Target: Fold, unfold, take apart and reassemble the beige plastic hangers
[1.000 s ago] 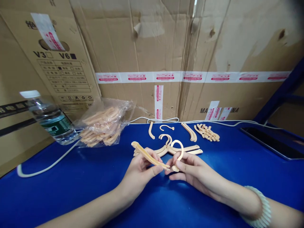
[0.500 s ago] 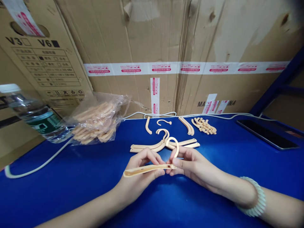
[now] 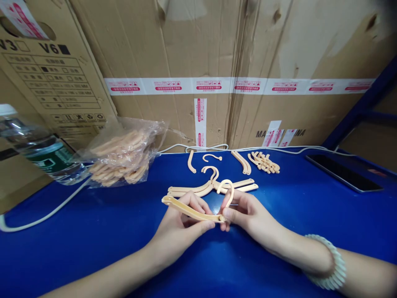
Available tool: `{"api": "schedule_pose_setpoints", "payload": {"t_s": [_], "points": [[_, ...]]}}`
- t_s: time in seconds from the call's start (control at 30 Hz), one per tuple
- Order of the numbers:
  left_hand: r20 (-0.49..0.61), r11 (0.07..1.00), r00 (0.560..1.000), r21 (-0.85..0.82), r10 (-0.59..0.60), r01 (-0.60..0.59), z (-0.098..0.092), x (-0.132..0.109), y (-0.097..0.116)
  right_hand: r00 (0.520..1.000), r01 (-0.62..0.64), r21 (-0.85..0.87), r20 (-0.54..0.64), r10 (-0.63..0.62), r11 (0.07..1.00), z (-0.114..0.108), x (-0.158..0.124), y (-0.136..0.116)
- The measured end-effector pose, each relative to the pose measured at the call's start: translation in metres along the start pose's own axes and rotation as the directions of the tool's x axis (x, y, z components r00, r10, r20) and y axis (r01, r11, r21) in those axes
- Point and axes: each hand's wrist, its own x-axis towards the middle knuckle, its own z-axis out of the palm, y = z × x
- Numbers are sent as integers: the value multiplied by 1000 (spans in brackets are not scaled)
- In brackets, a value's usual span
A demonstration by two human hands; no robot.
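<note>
My left hand is closed on a beige plastic hanger arm, a curved, hollow-backed piece whose outer end points up and left. Between the thumb and fingers of my right hand is a beige hanger hook, its curve upward. The hook's lower end meets the inner end of the arm; whether the two are joined I cannot tell. Just behind my hands lie hangers with hooks and arms together, partly hidden by my fingers.
Farther back lie a single hanger arm, a loose hook, stacked arms and a pile of hooks. A bag of beige parts and a water bottle stand left. A phone lies right; cardboard boxes stand behind.
My left hand has tilted the hanger arm so its outer end is higher and more of its hollow side shows. The hook stays in my right hand. The view has shifted slightly.
</note>
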Motion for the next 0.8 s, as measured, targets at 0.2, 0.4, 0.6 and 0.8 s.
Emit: {"api": "schedule_pose_setpoints", "payload": {"t_s": [0.2, 0.4, 0.6, 0.8], "points": [[-14, 990, 1000, 137, 21, -19, 3, -2, 3, 999, 23, -57, -45, -26, 998, 2, 0, 1], [-58, 999, 998, 53, 16, -13, 4, 3, 3, 996, 77, -52, -34, -79, 996, 4, -1, -2], [-95, 992, 988, -59, -119, 114, 4, 4, 6, 992, 105, -78, -60, -109, 991, 2, 0, -6], [72, 982, 986, -106, -149, 156, 4, 1, 3, 999, 38, -34, 12, -38, 999, 8, 0, -3]]}}
